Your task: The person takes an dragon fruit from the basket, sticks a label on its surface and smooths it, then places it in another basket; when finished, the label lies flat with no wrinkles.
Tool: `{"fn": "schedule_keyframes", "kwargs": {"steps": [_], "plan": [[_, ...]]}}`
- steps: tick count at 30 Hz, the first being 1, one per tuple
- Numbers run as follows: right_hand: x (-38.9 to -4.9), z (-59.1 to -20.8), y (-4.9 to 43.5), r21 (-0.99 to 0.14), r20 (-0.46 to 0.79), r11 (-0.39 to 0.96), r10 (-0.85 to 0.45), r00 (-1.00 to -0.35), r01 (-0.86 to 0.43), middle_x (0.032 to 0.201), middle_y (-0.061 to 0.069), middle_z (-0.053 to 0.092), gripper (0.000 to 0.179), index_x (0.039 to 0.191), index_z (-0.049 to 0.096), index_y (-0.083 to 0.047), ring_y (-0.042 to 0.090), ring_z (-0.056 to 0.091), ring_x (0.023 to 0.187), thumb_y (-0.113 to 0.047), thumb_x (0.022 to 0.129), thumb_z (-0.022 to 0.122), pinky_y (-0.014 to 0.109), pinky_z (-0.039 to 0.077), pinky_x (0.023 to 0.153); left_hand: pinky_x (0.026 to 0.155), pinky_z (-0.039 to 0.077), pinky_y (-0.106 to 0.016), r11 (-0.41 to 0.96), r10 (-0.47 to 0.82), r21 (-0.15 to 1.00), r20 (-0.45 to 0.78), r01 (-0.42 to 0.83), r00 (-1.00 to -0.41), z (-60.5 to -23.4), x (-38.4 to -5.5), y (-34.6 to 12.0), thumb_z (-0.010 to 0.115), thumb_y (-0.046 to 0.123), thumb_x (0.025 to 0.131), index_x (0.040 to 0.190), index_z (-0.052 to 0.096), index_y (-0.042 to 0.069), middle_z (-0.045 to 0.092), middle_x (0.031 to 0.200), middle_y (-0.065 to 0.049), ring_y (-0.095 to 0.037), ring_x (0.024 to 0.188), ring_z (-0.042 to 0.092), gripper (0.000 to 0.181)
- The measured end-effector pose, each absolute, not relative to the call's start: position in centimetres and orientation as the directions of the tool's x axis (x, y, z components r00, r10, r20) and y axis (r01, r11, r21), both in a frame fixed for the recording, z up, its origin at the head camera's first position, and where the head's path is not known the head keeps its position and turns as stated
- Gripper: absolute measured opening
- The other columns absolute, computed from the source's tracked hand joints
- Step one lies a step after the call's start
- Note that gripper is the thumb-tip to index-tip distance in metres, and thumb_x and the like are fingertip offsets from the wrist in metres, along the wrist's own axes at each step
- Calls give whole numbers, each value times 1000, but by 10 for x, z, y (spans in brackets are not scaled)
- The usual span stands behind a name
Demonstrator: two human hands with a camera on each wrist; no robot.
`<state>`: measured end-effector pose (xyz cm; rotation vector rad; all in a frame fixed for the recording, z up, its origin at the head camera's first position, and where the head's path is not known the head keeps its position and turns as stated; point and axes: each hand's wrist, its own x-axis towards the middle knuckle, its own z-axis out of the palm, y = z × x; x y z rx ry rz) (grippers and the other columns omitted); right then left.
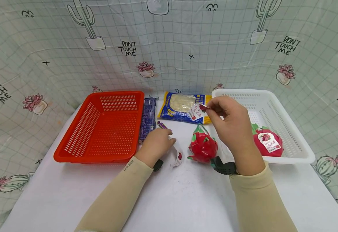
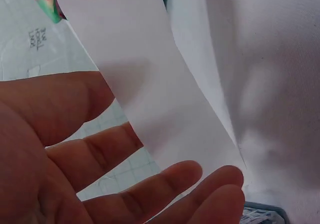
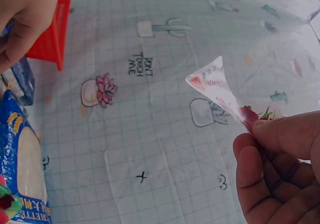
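Your right hand point(image 1: 230, 124) pinches a sticker point(image 1: 196, 111).
The dragon fruit point(image 1: 203, 149) lies between your hands, nearer the right; your left hand point(image 1: 156, 143) holds the label strip point(image 2: 145, 59).

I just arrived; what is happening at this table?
A person's right hand pinches a white, fruit-printed paper label in the air; the left hand holds a white paper strip. A glossy red and green dragon fruit sits on the white table, and a labelled red dragon fruit lies in the white plastic basket.
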<state>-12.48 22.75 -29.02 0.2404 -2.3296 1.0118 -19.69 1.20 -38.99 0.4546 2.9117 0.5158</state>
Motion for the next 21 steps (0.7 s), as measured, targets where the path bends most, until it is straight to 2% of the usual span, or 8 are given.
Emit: {"fn": "schedule_keyframes", "kwargs": {"steps": [8, 13, 16, 18, 21], "plan": [[-125, -291, 227, -607, 583, 695, 59, -810, -386, 104, 9, 74, 10, 108, 74, -4, 21, 68, 93, 0, 99, 70, 6, 46, 79, 109, 56, -49, 906, 330, 302, -71, 295, -941, -390, -195, 18, 64, 44, 105, 133, 76, 16, 75, 132, -9, -31, 126, 66, 41], [-126, -292, 229, -590, 600, 703, 54, -798, -396, 103, 10, 75, 10, 108, 74, -3, 22, 69, 91, 0, 99, 71, 7, 46, 78, 122, 46, -51, 883, 406, 255, 5, 393, -914, -384, -187, 27, 61, 46, 107, 147, 67, 24, 58, 157, -12, -33, 147, 53, 46], [-127, -291, 230, -590, 603, 697, 44, -797, -408, 103, 11, 75, 10, 108, 74, -2, 23, 69, 91, 0, 99, 70, 7, 46, 78, 124, 43, -50, 797, 526, 311, 64, 517, -848, -380, -179, 37, 61, 48, 107, 158, 54, 30, 45, 168, -10, -32, 154, 46, 55], [-127, -290, 231, -599, 595, 684, 32, -803, -416, 103, 12, 75, 12, 110, 74, -2, 23, 69, 91, 2, 99, 70, 7, 46, 78, 124, 44, -48, 708, 621, 347, 107, 615, -776, -379, -173, 44, 63, 49, 106, 162, 48, 32, 43, 170, -7, -31, 154, 46, 60], [-128, -290, 232, -626, 570, 655, 15, -821, -423, 102, 13, 74, 18, 115, 72, -2, 24, 69, 91, 4, 98, 69, 6, 46, 78, 122, 46, -45, 588, 742, 323, 148, 741, -653, -383, -167, 52, 65, 50, 104, 162, 47, 32, 43, 169, -8, -31, 153, 46, 63]]}}
